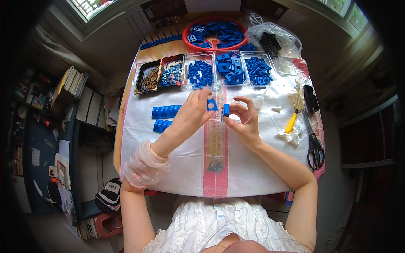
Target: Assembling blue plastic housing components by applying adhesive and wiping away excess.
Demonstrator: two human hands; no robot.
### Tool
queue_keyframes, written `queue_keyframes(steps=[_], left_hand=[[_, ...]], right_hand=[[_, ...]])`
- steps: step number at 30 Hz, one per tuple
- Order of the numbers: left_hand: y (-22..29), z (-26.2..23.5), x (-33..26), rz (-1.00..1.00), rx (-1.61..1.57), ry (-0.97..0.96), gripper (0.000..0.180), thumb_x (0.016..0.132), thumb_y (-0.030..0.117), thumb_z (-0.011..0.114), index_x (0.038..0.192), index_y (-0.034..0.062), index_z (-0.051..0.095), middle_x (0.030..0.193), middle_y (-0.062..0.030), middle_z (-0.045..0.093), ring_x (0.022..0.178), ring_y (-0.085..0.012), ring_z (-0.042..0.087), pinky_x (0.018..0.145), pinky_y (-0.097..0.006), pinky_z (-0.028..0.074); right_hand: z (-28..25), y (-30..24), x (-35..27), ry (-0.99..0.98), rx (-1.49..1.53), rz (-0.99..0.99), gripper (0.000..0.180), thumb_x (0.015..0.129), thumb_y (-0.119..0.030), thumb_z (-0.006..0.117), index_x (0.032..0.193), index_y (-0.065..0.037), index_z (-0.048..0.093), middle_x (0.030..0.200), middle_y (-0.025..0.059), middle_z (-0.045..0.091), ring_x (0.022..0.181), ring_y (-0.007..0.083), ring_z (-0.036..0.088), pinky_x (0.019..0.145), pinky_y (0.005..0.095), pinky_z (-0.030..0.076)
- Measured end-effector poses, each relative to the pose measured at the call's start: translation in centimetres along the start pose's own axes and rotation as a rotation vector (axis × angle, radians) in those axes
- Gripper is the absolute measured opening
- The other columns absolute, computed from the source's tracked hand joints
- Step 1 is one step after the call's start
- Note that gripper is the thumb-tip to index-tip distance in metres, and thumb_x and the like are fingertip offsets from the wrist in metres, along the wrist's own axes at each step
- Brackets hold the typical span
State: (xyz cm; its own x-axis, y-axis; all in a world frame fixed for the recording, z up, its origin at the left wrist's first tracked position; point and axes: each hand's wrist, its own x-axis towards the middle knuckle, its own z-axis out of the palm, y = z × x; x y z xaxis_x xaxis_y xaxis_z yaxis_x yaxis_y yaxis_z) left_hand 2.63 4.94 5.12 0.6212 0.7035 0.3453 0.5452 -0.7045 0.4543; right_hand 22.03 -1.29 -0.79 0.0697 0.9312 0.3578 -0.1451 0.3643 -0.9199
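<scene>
Over the middle of the table, my left hand [192,110] pinches a small blue square plate with a round hole [214,102] between thumb and fingers. Close by on the right, my right hand [246,122] grips a small blue block-shaped piece [226,109] with thumb and forefinger, its other fingers curled. The two pieces are apart, with a narrow gap between them. Left of my left hand, a row of blue pieces [164,112] lies on the table, and a shorter row of blue pieces [161,126] sits nearer me, partly covered by my wrist.
Beyond my hands stand trays of screws [150,79], nuts [171,73], small blue parts [200,74], holed blue plates [230,67] and blue pegs [258,71]. Behind them is a red basin [185,39]. Black scissors [315,152] and a yellow-handled tool [291,122] lie at right.
</scene>
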Motion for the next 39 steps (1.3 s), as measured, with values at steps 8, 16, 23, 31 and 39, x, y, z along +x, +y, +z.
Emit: queue_keyframes(steps=[8,16,23,31,39], left_hand=[[1.7,-1.2,6.4,0.137,0.046,0.209,0.048,0.087,0.018,0.073,0.127,0.0032,0.051,0.128,-0.0193,0.053,0.119,-0.0344,0.055,0.1,-0.041,0.045],[0.8,-1.3,-1.5,-0.428,-0.574,-0.18,0.028,0.09,0.02,0.073,0.104,-0.0001,0.061,0.086,-0.0141,0.073,0.077,-0.0206,0.072,0.071,-0.032,0.055],[0.3,0.5,-5.3,-0.46,-0.7,-0.171,0.034,0.087,0.01,0.072,0.111,0.0007,0.049,0.085,-0.0148,0.074,0.078,-0.0168,0.072,0.068,-0.026,0.054],[-0.5,1.4,-5.9,-0.537,-0.709,-0.166,0.035,0.091,0.005,0.067,0.118,0.0024,0.044,0.092,-0.0111,0.071,0.084,-0.0113,0.067,0.071,-0.024,0.054],[0.8,-1.8,-6.1,-0.332,-0.25,0.037,0.032,0.087,0.005,0.072,0.115,0.0014,0.057,0.085,-0.007,0.064,0.068,-0.0103,0.057,0.062,-0.023,0.049]], right_hand=[[0.1,0.2,-0.3,-0.032,-0.148,-0.036,0.062,0.077,-0.004,0.08,0.128,-0.001,0.044,0.101,0.0095,0.07,0.094,0.0169,0.067,0.088,0.0318,0.052],[0.9,-0.6,-0.9,-0.084,-0.521,-0.266,0.059,0.073,-0.007,0.08,0.124,-0.002,0.05,0.105,0.0142,0.067,0.092,0.0245,0.067,0.081,0.0364,0.053],[2.0,-1.3,-1.3,-0.3,-0.684,-0.312,0.061,0.069,-0.005,0.079,0.124,-0.002,0.052,0.106,0.0145,0.062,0.097,0.0327,0.06,0.081,0.0408,0.052],[2.0,-1.4,-1.1,-0.354,-0.719,-0.201,0.062,0.07,-0.004,0.077,0.126,-0.002,0.052,0.107,0.0145,0.061,0.102,0.0323,0.059,0.088,0.04,0.05],[2.2,-0.8,-0.7,-0.337,-0.686,-0.115,0.06,0.073,-0.003,0.075,0.128,-0.002,0.052,0.109,0.0141,0.062,0.104,0.0311,0.059,0.09,0.039,0.05]])
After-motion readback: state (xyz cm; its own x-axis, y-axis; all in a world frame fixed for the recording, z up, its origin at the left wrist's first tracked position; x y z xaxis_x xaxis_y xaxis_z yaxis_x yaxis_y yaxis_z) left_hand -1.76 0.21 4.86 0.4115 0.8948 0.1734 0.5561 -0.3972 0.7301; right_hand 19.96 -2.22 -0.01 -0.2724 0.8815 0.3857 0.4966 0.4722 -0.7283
